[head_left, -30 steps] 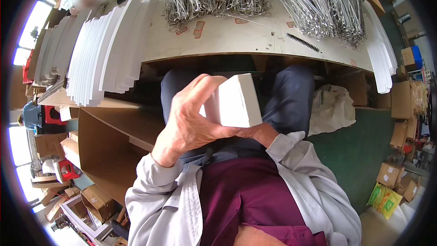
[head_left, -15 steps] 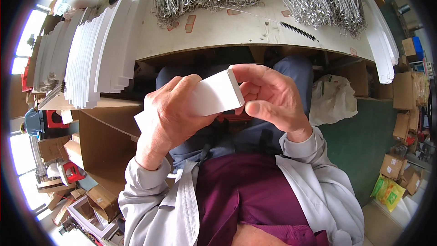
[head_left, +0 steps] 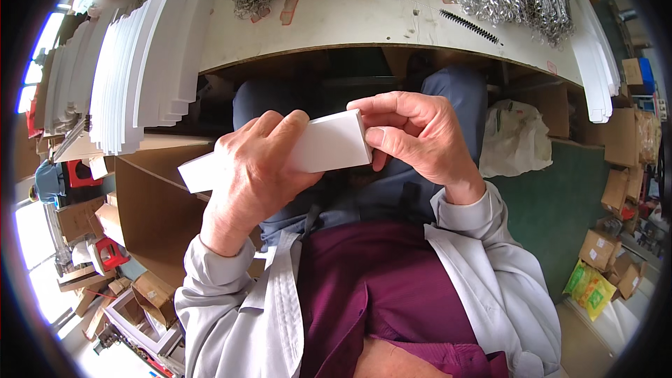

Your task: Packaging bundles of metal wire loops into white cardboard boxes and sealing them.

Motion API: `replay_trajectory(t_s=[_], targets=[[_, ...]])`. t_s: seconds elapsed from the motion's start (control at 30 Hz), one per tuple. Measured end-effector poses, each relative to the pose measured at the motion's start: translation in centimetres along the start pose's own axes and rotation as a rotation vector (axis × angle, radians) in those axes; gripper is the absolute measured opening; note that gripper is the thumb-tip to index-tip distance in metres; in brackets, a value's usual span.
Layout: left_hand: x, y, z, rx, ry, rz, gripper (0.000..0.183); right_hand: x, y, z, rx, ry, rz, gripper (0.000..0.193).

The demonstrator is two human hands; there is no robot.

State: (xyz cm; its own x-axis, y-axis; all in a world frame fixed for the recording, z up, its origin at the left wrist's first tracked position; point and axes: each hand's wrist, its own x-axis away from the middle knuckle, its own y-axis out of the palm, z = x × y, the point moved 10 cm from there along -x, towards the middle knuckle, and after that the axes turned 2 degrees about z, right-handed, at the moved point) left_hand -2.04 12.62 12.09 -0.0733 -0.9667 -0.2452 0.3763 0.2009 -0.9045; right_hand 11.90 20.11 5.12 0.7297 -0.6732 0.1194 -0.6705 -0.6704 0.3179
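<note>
White box [head_left: 327, 143] points rightward, long axis angled slightly forward.

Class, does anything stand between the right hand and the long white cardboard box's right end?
Nothing visible does: the bare right hand is directly at that end of the long white cardboard box; the bare left hand grips it farther left.

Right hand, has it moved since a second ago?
Yes, the right hand has moved rightward, judged against the black brush lying on the table.

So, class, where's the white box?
In the head view, the white box is just left of centre, in the left hand, its right end at the right hand.
</note>
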Motion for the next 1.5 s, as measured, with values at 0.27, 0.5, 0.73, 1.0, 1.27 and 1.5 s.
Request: replay_trajectory(t_s=[0.27,0.5,0.73,1.0,1.27,1.5], targets=[[0.5,0.9,-0.9,0.004,0.000,-0.060,0.050,-0.9,0.1,1.3,0.014,0.035,-0.018,0.028],[1.3,1.5,-0.8,-0.021,-0.008,-0.080,0.050,-0.7,0.4,2.4,0.168,0.197,-0.061,0.028],[3.1,3.7,-0.8,0.046,-0.009,-0.200,0.053,0.1,1.4,4.6,0.137,0.285,-0.172,0.033],[5.6,6.2,-1.4,0.121,-0.012,-0.186,0.058,0.3,3.0,6.9,0.254,0.352,-0.296,0.037],[7.8,8.6,-0.9,0.240,-0.031,-0.295,0.056,2.0,4.1,10.7,0.195,0.463,-0.405,0.036],[9.7,10.1,-0.9,0.243,-0.085,-0.280,0.056,2.4,4.7,13.0,0.219,0.496,-0.396,0.033]])
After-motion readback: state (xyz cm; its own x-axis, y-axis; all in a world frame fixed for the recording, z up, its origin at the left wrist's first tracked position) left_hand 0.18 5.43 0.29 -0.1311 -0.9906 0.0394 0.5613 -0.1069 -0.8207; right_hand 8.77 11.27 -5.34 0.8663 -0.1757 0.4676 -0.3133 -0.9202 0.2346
